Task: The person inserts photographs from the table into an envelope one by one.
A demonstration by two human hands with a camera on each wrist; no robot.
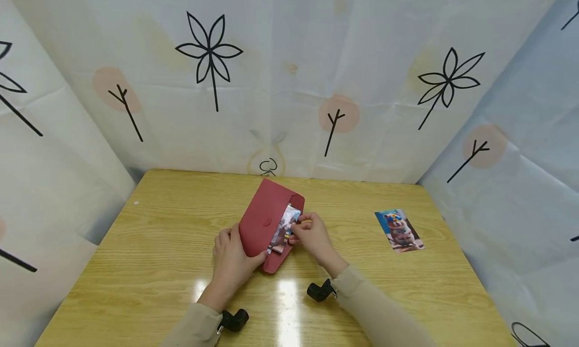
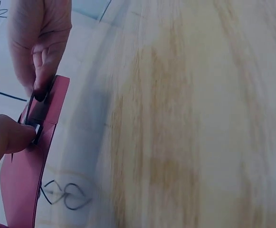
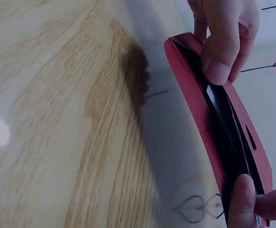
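A red envelope (image 1: 260,221) is held tilted above the wooden table, its flap side turned to the right. Photo cards (image 1: 285,229) stick partway out of its opening. My left hand (image 1: 232,261) grips the envelope's near left end, the thumb at the mouth by the cards' lower end. With thumb and fingers, my right hand (image 1: 314,239) pinches the cards at their right edge. In the right wrist view, the dark slot of the envelope (image 3: 199,109) shows between both hands, a glossy card edge inside. How many cards are in there stays hidden.
A single photo (image 1: 400,230) of an animal in coloured goggles lies on the table's right side. The wooden table (image 1: 181,206) meets a white patterned cloth (image 1: 280,85) at the back, and cloth hangs on both sides too. A small white scrap (image 1: 136,202) lies far left.
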